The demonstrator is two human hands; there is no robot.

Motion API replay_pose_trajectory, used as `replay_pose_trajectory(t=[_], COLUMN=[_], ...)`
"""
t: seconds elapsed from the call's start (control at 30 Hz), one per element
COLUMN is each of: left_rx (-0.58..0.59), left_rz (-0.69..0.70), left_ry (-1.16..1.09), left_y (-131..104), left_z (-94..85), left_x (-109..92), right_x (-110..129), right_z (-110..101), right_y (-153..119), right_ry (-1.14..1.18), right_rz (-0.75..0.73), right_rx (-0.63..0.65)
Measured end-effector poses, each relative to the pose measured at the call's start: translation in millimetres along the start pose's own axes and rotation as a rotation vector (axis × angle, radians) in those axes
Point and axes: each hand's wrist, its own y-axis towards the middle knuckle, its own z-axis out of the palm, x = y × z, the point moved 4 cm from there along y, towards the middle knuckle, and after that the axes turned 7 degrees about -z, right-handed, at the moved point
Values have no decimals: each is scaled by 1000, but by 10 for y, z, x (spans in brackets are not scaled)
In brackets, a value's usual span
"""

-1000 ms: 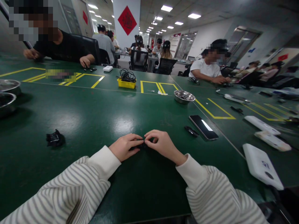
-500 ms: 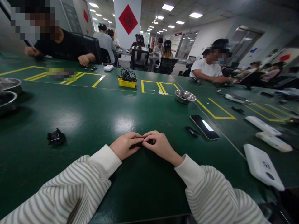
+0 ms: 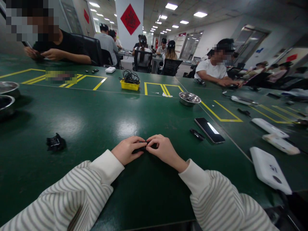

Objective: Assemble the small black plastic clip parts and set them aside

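Both my hands meet over the green table point(image 3: 149, 192), close in front of me. My left hand point(image 3: 127, 150) grips a small black part point(image 3: 139, 149) between thumb and fingers. Thumb and forefinger of my right hand point(image 3: 163, 149) are pinched at the right end of the same part. Fingers cover most of it, so its exact kind cannot be made out. Off to the left lies a black plastic piece point(image 3: 55, 142). On the right, a dark elongated piece point(image 3: 197, 134) rests beside a smartphone point(image 3: 209, 130).
A steel bowl point(image 3: 190, 99) and a yellow tray point(image 3: 130, 85) of black cables stand farther back. More steel bowls point(image 3: 7, 104) sit at the left edge. White power banks point(image 3: 270, 170) lie at right. Co-workers point(image 3: 214, 69) sit across the table.
My hands keep nearly the same hold on the black part. The view has shifted slightly. At the far left, a co-worker's hand has moved from the table toward their other hand.
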Motion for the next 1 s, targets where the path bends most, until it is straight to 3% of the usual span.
replay_pose_trajectory(t=[0.23,0.6,0.7,0.8,1.0], left_rx=[10,67,64,44,31], left_rz=[47,123,112,58,-12], left_ry=[69,107,108,113,127], left_y=[-2,-18,-11,-2,7], left_z=[-1,43,36,18,-12], left_x=[-45,-144,-127,-73,9], right_x=[-112,-220,-272,-288,-84], right_z=[-105,-37,-92,-201,-280], right_y=[70,192,174,129,58], right_ry=[22,-231,-211,-146,21], right_rz=[135,120,163,160,28], right_rx=[-130,9,63,38,13])
